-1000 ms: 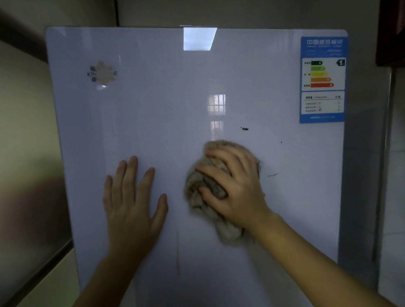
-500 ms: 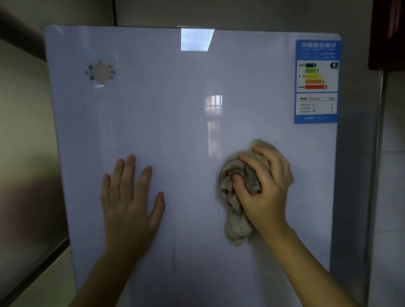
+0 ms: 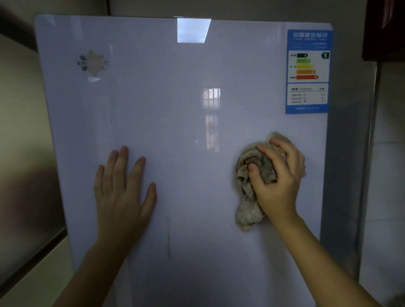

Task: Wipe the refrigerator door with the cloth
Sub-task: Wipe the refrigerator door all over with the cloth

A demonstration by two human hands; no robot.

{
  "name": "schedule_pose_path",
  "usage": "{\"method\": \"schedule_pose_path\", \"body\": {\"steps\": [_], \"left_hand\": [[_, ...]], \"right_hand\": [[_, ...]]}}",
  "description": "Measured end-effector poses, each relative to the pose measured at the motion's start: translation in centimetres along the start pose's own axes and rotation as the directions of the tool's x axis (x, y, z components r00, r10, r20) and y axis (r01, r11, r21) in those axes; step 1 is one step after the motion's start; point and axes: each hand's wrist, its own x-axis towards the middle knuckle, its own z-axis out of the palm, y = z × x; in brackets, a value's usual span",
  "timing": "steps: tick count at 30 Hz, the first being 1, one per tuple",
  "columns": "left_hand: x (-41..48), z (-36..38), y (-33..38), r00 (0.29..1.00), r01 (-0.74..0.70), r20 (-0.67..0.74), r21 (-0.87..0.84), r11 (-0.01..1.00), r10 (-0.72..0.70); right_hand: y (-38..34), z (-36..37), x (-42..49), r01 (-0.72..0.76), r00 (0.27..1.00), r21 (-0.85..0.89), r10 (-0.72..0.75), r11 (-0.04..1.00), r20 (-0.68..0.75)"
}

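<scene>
Cloth (image 3: 247, 198), beige and crumpled into a wad, is pressed against the glossy pale refrigerator door (image 3: 182, 107) under the right hand (image 3: 277, 179). That grip is clamped on the cloth: the fingers (image 3: 271, 156) curl over the top of the wad and the thumb digs into its left side, while a loose tail of fabric hangs down just left of the wrist. The wad sits on the right part of the door, close to its right edge.

Straight above this grip, near the door's top right corner, a blue energy label (image 3: 308, 71) with coloured bars is stuck to the panel, apart from the cloth. Well to the left of the grip, at about the same height, the left hand (image 3: 121, 194) lies flat on the door with its fingers spread apart and pointing up, holding nothing. Just right of that palm and a little lower, between the two hands, a faint dark vertical streak (image 3: 168, 238) marks the surface.

Up and left of the left hand, near the top left corner, is a snowflake-shaped logo (image 3: 93, 63) with blurred lettering. Bright window reflections show on the door above and between the hands. To the right of the cloth hand, past the door edge, stands a pale tiled wall (image 3: 399, 165), with a dark red cabinet (image 3: 390, 16) higher up.
</scene>
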Motion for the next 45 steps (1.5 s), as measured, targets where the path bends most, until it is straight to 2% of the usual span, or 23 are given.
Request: {"method": "schedule_pose_path", "body": {"steps": [5, 11, 19, 23, 28, 31, 35, 41, 45], "left_hand": [[-0.1, -0.3, -0.1, 1.0, -0.019, 0.01, 0.021, 1.0, 0.019], [-0.1, -0.1, 0.0, 1.0, -0.01, -0.029, 0.039, 0.999, 0.011], [-0.3, 0.0, 0.1, 1.0, 0.002, -0.011, 0.044, 0.999, -0.002], [-0.4, -0.1, 0.4, 1.0, 0.024, 0.003, 0.041, 0.999, -0.024], [-0.3, 0.0, 0.4, 0.999, 0.04, 0.019, 0.039, 0.998, -0.041], [-0.4, 0.0, 0.5, 0.999, 0.041, 0.022, 0.046, 0.998, -0.042], [-0.5, -0.4, 0.5, 0.998, 0.048, 0.045, 0.046, 0.998, -0.05], [-0.4, -0.3, 0.5, 0.997, 0.05, 0.054, 0.057, 0.997, -0.053], [-0.3, -0.2, 0.5, 0.996, 0.056, 0.063, 0.054, 0.997, -0.059]], "right_hand": [[0.6, -1.3, 0.0, 0.035, 0.997, -0.033, -0.033, 0.999, 0.067], [1.6, -1.2, 1.7, 0.059, 0.996, -0.051, -0.055, 0.997, 0.076], [2.5, -3.0, -0.3, 0.188, 0.954, 0.003, -0.184, 0.982, 0.236], [3.3, -3.2, -0.4, 0.234, 0.936, -0.015, -0.221, 0.972, 0.273], [4.2, -3.4, -0.7, 0.302, 0.931, 0.049, -0.305, 0.952, 0.2], [4.4, -3.2, -1.2, 0.327, 0.936, -0.025, -0.32, 0.945, 0.149], [3.8, -2.9, -2.5, 0.279, 0.956, -0.066, -0.271, 0.958, 0.113], [4.6, -3.6, -4.0, 0.33, 0.911, -0.076, -0.296, 0.941, 0.286], [5.4, -3.5, -2.9, 0.399, 0.885, -0.105, -0.352, 0.911, 0.306]]}}
